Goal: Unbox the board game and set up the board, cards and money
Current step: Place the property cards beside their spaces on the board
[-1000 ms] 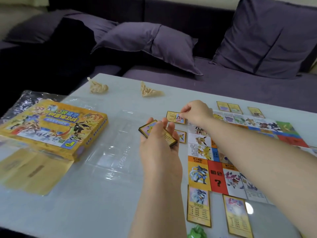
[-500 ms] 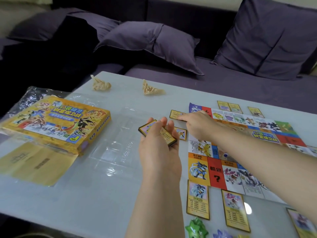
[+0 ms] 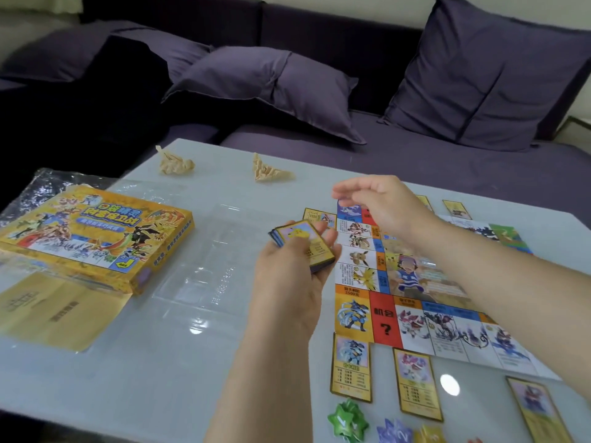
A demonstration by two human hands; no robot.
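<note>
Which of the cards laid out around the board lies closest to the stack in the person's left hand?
The lone card beside the far left corner of the board, just beyond the stack; the others line its near and far edges.

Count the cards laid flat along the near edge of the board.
3: first card below the board's near-left corner, second card right of it, third card farther right, cut off by the frame; more may lie beyond.
</note>
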